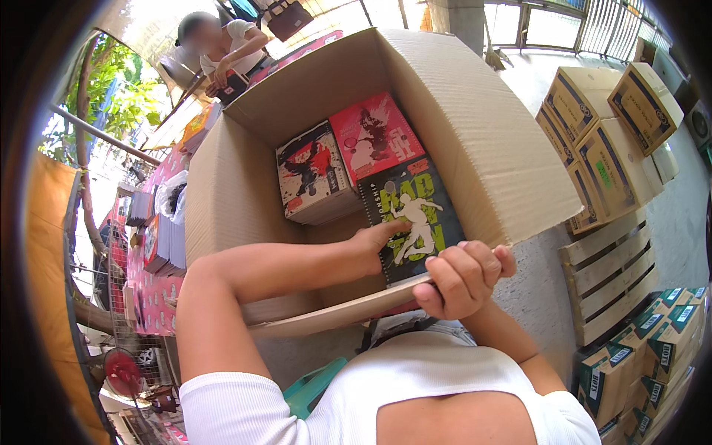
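- Left hand [374, 239]: reaches into the big open cardboard box [475, 133], fingers stretched out flat, fingertips touching the left edge of the dark spiral notebook [414, 216]. Not closed around it.
- Right hand [463, 276]: fingers curled shut, gripping the box's near flap [334, 311] at its edge, just below the dark notebook.
- Dark notebook: inside the box, at the near right corner, against the right wall, top of its stack.
- Red notebook [374, 133]: behind it, toward the box's far wall.
- White-and-black notebook stack [315, 174]: left of the red one, near the box's middle.
- Outside the box, right: stacked brown cartons [604, 148] on a wooden pallet [612, 271]; green-and-brown cartons [653, 341] lower right.
- Another person [230, 48] beyond the box's far left corner, holding something dark; can't tell what.
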A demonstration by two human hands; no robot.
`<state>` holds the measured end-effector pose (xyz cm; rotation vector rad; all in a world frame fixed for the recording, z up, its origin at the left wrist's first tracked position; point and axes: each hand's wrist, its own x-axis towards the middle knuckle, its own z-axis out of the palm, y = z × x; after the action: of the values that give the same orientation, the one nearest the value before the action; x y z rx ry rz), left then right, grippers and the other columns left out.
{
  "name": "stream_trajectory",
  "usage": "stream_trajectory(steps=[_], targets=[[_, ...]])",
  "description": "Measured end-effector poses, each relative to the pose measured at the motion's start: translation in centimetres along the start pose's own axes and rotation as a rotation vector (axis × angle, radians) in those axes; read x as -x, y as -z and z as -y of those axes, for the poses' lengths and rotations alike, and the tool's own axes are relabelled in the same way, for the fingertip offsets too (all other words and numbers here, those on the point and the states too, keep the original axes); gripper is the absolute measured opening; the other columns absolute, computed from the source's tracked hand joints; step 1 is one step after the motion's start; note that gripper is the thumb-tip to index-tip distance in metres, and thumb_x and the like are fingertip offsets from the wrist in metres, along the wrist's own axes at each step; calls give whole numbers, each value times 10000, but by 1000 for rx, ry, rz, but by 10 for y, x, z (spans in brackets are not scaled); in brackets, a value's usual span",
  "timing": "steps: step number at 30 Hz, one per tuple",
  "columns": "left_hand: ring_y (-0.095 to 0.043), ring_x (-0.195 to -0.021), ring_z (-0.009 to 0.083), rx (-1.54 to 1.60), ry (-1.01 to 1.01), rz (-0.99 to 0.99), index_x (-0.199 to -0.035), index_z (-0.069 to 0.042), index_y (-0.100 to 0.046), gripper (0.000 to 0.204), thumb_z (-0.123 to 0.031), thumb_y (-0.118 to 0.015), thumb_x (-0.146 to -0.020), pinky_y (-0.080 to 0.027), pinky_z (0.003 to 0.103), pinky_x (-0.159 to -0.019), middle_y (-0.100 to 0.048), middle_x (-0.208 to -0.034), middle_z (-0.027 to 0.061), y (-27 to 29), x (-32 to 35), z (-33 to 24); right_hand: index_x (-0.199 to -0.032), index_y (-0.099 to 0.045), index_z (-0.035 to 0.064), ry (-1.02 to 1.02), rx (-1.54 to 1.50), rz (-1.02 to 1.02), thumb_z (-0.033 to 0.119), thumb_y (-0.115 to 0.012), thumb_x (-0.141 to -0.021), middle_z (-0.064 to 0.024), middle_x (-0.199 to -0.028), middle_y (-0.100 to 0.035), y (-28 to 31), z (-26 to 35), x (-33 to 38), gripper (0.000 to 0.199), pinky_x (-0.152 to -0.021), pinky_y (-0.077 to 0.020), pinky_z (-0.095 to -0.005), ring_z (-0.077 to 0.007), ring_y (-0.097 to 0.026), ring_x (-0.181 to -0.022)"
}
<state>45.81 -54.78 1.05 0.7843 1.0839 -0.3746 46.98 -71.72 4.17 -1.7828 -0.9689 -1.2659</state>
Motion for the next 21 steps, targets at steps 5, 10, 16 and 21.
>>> stream_trajectory(steps=[5, 10, 16, 21], targets=[[-637, -935, 281, -5, -43, -102, -1084, 23, -594, 293, -7, -655, -799, -521, 401, -844, -645, -1038, 161, -17, 45, -12, -781, -583, 187, 25, -51, 65, 430, -467, -908, 38, -755, -564, 1, 3, 5, 298, -967, -211, -390, -144, -519, -797], [-599, -971, 275, -267, -244, -66, -1078, 78, -532, 461, -33, -754, -691, -496, 412, -797, -599, -1046, 202, -18, 42, 5, -850, -547, 159, 110, -11, 168, 409, -350, -960, 20, -822, -560, 12, -1, 1, 337, -973, -235, -401, -177, -487, -869], [-537, -1084, 296, -507, -217, -103, -1269, 62, -262, 803, -87, -761, -658, -467, 333, -919, -485, -1202, 207, -24, 68, 7, -857, -514, 164, 139, 69, 138, 425, -266, -980, 21, -809, -549, 10, -3, 3, 381, -1002, -248, -398, -177, -469, -909], [-467, -1193, 323, -596, -238, -142, -1316, 101, -199, 868, -100, -736, -664, -434, 333, -979, -365, -1330, 250, -31, 76, 6, -861, -501, 167, 122, 70, 182, 408, -256, -973, 15, -838, -548, 12, -1, 3, 362, -1002, -247, -395, -183, -464, -929]])
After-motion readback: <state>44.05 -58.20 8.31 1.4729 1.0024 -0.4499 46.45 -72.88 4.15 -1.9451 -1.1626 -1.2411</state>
